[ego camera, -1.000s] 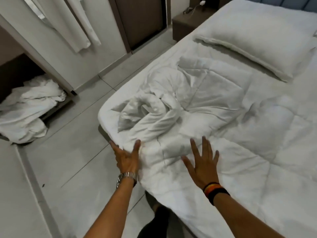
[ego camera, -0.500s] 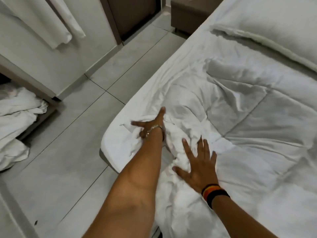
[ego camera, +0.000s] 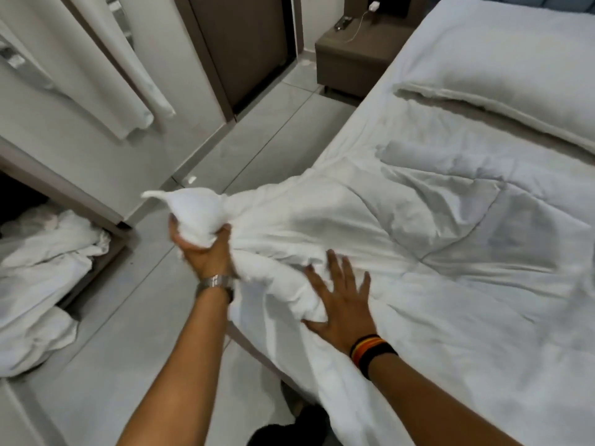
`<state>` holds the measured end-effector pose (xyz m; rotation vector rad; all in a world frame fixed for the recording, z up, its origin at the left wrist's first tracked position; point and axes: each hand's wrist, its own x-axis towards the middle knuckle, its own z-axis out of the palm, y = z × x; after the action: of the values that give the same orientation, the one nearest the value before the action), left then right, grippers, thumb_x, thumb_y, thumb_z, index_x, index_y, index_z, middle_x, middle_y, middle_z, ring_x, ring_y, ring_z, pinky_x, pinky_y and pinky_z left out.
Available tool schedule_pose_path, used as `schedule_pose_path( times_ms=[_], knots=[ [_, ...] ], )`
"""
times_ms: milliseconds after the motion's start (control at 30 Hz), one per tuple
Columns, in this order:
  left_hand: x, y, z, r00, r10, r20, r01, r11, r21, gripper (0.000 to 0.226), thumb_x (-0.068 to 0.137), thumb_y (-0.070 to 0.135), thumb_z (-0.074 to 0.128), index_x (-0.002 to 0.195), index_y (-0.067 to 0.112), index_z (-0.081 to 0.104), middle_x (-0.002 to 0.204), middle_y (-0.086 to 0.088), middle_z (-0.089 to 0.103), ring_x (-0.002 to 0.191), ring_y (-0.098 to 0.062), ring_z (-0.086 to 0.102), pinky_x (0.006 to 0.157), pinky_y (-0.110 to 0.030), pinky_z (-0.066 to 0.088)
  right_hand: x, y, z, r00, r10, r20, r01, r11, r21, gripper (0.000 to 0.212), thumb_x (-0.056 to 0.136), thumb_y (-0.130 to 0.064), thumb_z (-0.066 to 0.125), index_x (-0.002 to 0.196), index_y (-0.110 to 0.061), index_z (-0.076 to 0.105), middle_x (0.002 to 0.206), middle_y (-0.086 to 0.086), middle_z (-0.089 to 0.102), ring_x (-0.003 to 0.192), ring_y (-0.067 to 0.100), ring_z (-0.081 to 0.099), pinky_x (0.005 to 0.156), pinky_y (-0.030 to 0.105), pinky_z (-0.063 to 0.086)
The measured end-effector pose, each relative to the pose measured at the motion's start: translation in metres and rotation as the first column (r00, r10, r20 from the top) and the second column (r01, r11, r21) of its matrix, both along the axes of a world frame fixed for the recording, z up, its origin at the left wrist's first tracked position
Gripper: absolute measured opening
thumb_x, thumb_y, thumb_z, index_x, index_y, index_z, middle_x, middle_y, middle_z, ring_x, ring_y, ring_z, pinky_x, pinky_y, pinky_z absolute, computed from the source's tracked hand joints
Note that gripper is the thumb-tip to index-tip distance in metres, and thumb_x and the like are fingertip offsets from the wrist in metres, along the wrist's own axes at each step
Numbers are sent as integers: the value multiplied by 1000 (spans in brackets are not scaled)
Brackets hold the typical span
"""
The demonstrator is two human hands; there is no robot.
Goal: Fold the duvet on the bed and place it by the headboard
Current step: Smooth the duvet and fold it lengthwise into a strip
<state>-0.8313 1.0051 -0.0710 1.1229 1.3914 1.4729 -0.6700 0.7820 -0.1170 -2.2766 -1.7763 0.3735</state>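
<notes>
A white quilted duvet (ego camera: 450, 252) lies rumpled across the bed (ego camera: 363, 130), with part of it hanging over the near left side. My left hand (ego camera: 203, 249), wearing a metal watch, is shut on a bunched corner of the duvet and holds it out past the bed's left edge, above the floor. My right hand (ego camera: 341, 300), with a striped wristband, rests flat with fingers spread on the duvet's edge just right of that bunch. A white pillow (ego camera: 515, 59) lies at the head of the bed, top right. The headboard shows only as a dark strip at the top edge.
A brown nightstand (ego camera: 354, 56) with a phone and charger cable stands left of the pillow. White curtains (ego camera: 106, 75) hang at the left. A pile of white linen (ego camera: 42, 278) sits in a low opening at far left. Grey tiled floor (ego camera: 128, 317) lies between it and the bed.
My left hand has closed on the duvet's corner and pulled it up and out to the left, off the bed's edge. My right hand has stayed flat on the duvet.
</notes>
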Motion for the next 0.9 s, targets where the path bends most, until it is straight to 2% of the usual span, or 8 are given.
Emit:
schedule_pose_path(
  times_ms=[100,200,267,333,467,600,767,900],
  knots=[
    [-86,31,-13,995,65,-82,-71,995,-68,112,62,14,93,154,17,29,147,1,51,127,-3,59,113,-39,47,-43,42,-24,987,150,-58,-153,987,-45,105,79,-76,56,162,-50,-1,172,9,-13,159,38,-1,113,79,12],
    [-143,55,-68,981,-115,-159,30,890,-454,126,65,22,97,162,28,16,154,3,45,133,-19,54,110,-47,47,-72,71,-66,980,162,-116,-185,954,-237,101,81,-82,50,158,-55,-10,162,3,-41,158,33,-13,114,76,-2],
    [-155,73,-100,957,-264,-122,114,727,-677,137,63,36,94,164,33,2,162,-2,37,141,-28,47,106,-47,47,-82,83,-81,993,113,-46,-120,973,-199,100,75,-93,45,160,-46,23,172,7,-14,156,37,13,113,70,6],
    [-152,101,-122,912,-397,-104,154,565,-811,143,69,54,89,161,35,-18,169,-4,23,149,-30,36,116,-47,37,-86,99,-82,983,57,-173,-88,981,-174,91,75,-97,45,149,-43,47,174,5,1,158,33,16,118,65,2],
    [-95,166,-129,775,-620,-123,311,543,-780,141,61,80,78,161,42,-15,171,0,19,153,-22,31,114,-30,29,-74,132,-66,952,-25,-304,30,999,13,45,89,-74,60,107,-34,71,164,6,34,155,27,25,122,60,20],
    [2,216,-122,596,-797,-94,498,459,-736,119,76,73,71,164,38,0,162,-3,42,145,-26,46,110,-32,38,-72,162,-47,910,-178,-375,230,968,100,42,93,-64,62,76,-26,63,141,-2,53,137,19,48,105,45,45],
    [87,233,-126,439,-898,-19,583,301,-755,151,60,66,90,162,35,-17,170,-4,23,153,-28,30,123,-44,29,-54,200,-54,842,-430,-324,489,864,124,37,93,-58,64,103,-23,69,148,6,50,138,25,47,109,47,45],
    [105,227,-124,405,-911,-79,550,312,-775,151,60,48,98,163,25,-10,162,-12,38,145,-33,43,118,-43,37,-42,212,-66,771,-603,-208,595,797,-107,78,91,-69,51,150,-18,52,170,16,18,157,31,12,126,56,14]
  ],
)
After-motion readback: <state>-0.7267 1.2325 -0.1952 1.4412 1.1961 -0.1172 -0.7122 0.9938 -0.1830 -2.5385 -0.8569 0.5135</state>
